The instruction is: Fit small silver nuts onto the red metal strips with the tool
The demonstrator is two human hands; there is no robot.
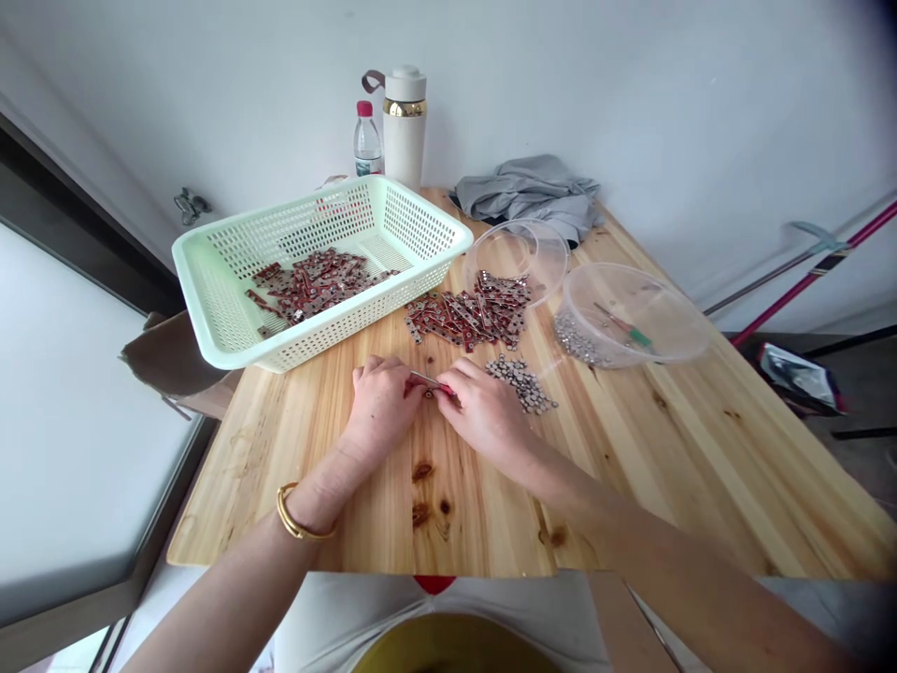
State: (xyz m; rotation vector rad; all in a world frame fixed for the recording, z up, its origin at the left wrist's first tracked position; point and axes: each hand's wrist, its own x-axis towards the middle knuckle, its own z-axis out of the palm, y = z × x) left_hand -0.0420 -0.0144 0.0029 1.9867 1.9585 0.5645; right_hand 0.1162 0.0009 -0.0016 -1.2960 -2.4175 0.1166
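Note:
My left hand (382,400) and my right hand (485,404) meet over the middle of the wooden table, fingers pinched. Between their fingertips runs a thin red and silver strip (424,378), its ends hidden by the fingers. It resembles the strips in the pile (468,316) just beyond. A small round metal piece (429,394) shows below it. Close beside my right hand lies a scatter of small silvery metal pieces (525,385).
A pale green basket (336,322) with many red-brown strips stands at the left. To the right are a tipped clear tub (553,245) and another clear tub (673,322) holding small metal pieces and a green-handled tool (637,335). A flask (405,140), bottle (366,145) and grey cloth (529,192) are behind.

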